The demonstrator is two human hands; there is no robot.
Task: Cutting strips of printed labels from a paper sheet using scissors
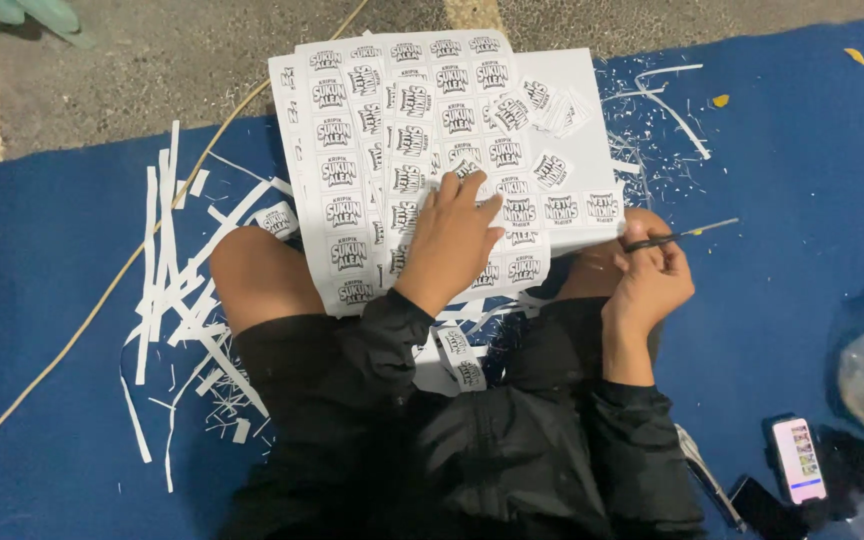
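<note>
Left hand (pixel 452 235) on label sheet (pixel 352 200), scissors (pixel 677 236) in right hand (pixel 647 280)

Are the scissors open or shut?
Shut, as far as shows. The scissors in the right hand stick out as one thin straight line, with no gap between the blades.

The person wears a black jacket (pixel 512 440) with long sleeves gathered at elastic cuffs (pixel 392 305), and dark shorts (pixel 282 345) that leave the knees (pixel 252 270) bare.
</note>
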